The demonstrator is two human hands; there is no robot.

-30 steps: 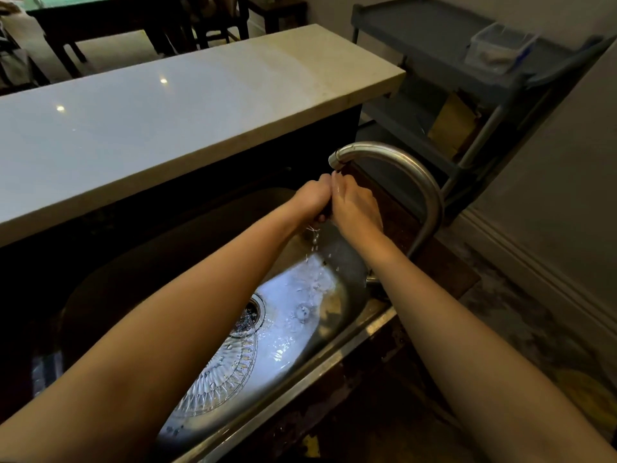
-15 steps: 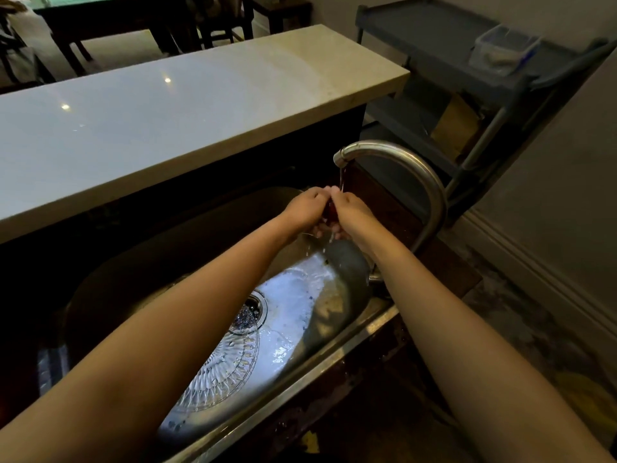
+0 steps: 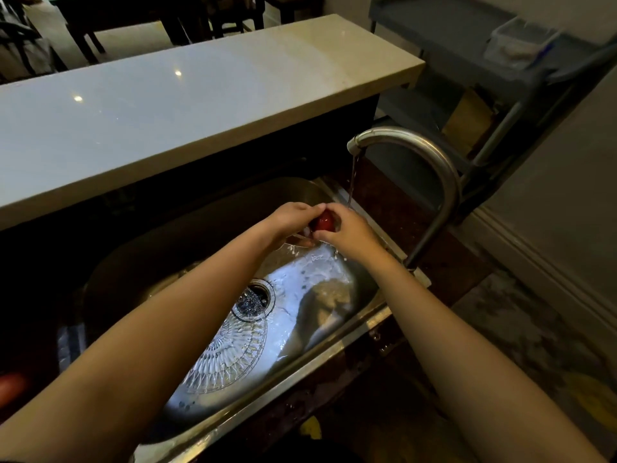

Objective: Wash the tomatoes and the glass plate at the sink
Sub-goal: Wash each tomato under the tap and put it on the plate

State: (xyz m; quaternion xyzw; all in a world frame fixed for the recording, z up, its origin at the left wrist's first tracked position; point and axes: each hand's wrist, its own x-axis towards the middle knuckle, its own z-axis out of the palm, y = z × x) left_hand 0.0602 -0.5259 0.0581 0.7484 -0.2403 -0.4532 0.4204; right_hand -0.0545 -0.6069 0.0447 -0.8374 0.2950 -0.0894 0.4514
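Observation:
A small red tomato (image 3: pixel 324 223) is held between my left hand (image 3: pixel 289 219) and my right hand (image 3: pixel 347 231), above the far right part of the steel sink (image 3: pixel 334 349). A thin stream of water falls from the curved faucet (image 3: pixel 430 162) just beside my right hand's fingers. The cut-glass plate (image 3: pixel 230 355) lies flat on the sink bottom, partly under my left forearm and next to the drain (image 3: pixel 254 299). Another red tomato (image 3: pixel 11 389) shows dimly at the far left edge.
A long pale stone counter (image 3: pixel 187 105) runs behind the sink. To the right stands a grey utility cart (image 3: pixel 467 51) carrying a clear plastic tub (image 3: pixel 516 41). A skirting board and wall close off the right side.
My hands have dropped lower, away from the spout, and have parted a little, so the red tomato now shows between them. The water now falls beside them.

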